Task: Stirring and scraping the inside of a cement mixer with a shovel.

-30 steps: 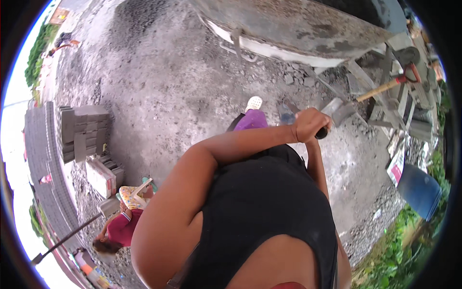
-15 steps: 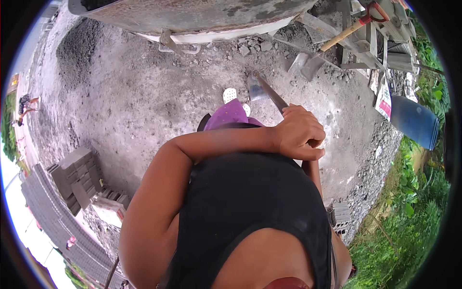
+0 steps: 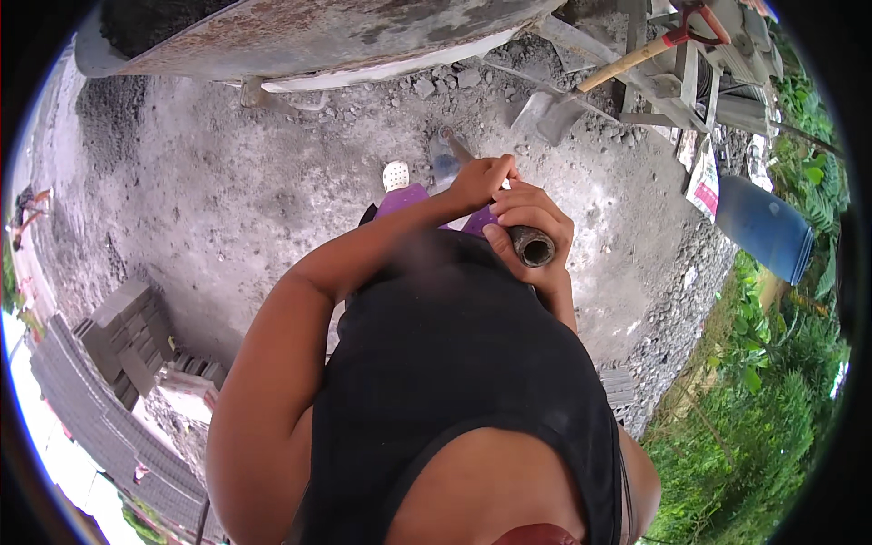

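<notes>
Both hands are closed around the long round handle of a shovel (image 3: 460, 148). Its hollow, open pipe end (image 3: 534, 248) points up toward me, close to the front of my black top. My right hand (image 3: 543, 216) wraps the handle just below that end. Farther down, my left hand (image 3: 483, 181) grips it, with the left forearm crossing in front of my body. The shovel's greyish blade (image 3: 444, 167) is down at the ground beside a white perforated shoe (image 3: 396, 175), partly hidden by the left hand and handle.
A large rusty metal trough (image 3: 363, 41) spans the far side. A second shovel (image 3: 627, 65) with a wooden shaft and red grip leans on timber at far right. A blue barrel (image 3: 764, 229) stands right, grey blocks (image 3: 127, 331) are stacked left, and a dark gravel heap (image 3: 107, 113) lies far left.
My left hand has slid down the handle, away from its top. My right hand, hidden before, now shows around the upper end, and the pipe's opening has come into sight.
</notes>
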`<action>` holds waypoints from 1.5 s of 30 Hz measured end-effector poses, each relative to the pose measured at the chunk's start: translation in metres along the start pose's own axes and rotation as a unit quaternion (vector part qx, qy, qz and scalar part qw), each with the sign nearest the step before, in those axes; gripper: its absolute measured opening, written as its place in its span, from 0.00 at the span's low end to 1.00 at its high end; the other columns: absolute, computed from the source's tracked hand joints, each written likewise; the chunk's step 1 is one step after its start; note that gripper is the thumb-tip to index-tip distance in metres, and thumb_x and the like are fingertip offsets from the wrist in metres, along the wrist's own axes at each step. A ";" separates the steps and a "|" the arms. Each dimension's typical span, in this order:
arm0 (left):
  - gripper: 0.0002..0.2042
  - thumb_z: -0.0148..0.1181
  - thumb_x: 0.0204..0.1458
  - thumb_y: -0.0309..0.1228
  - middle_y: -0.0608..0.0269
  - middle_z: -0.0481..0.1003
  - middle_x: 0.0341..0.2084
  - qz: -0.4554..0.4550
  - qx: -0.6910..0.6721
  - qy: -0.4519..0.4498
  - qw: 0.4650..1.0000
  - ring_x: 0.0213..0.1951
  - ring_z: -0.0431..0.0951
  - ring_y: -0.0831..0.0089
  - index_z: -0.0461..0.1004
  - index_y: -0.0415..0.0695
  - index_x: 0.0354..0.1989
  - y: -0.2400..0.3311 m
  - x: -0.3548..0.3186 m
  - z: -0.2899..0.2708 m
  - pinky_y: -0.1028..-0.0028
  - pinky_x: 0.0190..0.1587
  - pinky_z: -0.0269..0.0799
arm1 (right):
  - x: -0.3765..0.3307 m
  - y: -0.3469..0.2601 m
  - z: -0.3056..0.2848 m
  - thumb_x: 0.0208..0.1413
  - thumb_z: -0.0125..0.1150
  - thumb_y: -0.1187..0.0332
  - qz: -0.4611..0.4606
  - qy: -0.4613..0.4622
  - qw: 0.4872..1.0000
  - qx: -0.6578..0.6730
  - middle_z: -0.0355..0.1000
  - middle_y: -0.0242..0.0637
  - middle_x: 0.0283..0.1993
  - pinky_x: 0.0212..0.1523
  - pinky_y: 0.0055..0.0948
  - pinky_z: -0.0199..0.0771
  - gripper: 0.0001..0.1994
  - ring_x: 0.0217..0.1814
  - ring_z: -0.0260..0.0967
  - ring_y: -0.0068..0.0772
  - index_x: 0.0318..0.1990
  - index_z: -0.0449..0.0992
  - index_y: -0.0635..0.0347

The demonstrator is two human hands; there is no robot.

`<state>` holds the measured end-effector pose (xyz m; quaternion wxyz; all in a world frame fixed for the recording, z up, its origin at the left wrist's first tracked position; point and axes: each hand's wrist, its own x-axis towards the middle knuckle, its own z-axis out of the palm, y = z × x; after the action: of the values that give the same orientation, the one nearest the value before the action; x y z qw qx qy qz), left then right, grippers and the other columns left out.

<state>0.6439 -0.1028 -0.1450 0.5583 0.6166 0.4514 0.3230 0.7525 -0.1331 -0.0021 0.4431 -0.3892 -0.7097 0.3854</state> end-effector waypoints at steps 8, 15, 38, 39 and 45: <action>0.18 0.39 0.53 0.40 0.55 0.70 0.15 0.076 -0.021 0.262 0.962 0.20 0.69 0.60 0.65 0.38 0.20 0.001 0.087 0.052 0.67 0.27 0.63 | 0.065 0.058 -0.075 0.40 0.58 0.82 0.056 0.040 0.981 0.179 0.69 0.38 0.23 0.31 0.24 0.63 0.04 0.25 0.64 0.26 0.22 0.69 0.65; 0.17 0.40 0.52 0.42 0.44 0.71 0.21 -0.013 0.031 0.105 0.994 0.28 0.71 0.45 0.68 0.39 0.31 0.185 0.116 0.052 0.54 0.34 0.64 | 0.115 -0.045 -0.195 0.50 0.49 0.66 -0.075 0.065 0.978 0.185 0.59 0.40 0.24 0.38 0.40 0.66 0.08 0.28 0.60 0.34 0.26 0.66 0.62; 0.29 0.32 0.54 0.49 0.49 0.69 0.14 -0.085 -0.101 0.156 0.979 0.20 0.70 0.53 0.72 0.38 0.19 0.083 0.200 0.055 0.58 0.33 0.66 | 0.165 0.044 -0.185 0.44 0.52 0.73 -0.047 0.185 0.976 0.103 0.62 0.38 0.18 0.33 0.33 0.66 0.08 0.23 0.62 0.32 0.17 0.64 0.61; 0.29 0.32 0.54 0.49 0.46 0.69 0.14 -0.069 -0.096 0.161 0.980 0.22 0.71 0.52 0.71 0.37 0.16 0.108 0.198 0.056 0.57 0.35 0.67 | 0.171 0.019 -0.197 0.45 0.51 0.72 -0.068 0.204 0.972 0.096 0.61 0.38 0.17 0.32 0.33 0.65 0.09 0.23 0.61 0.32 0.16 0.63 0.60; 0.23 0.36 0.52 0.42 0.42 0.71 0.18 -0.017 -0.056 0.233 0.971 0.26 0.72 0.47 0.70 0.37 0.18 0.164 0.202 0.069 0.57 0.38 0.68 | 0.187 -0.020 -0.258 0.44 0.52 0.72 -0.078 0.141 0.971 0.174 0.62 0.38 0.20 0.31 0.31 0.67 0.09 0.22 0.62 0.31 0.16 0.63 0.61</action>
<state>0.8162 0.0600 -0.0169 0.4768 0.4838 0.5609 0.4733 0.9307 0.0784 0.1567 0.6286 -0.3001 -0.5900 0.4083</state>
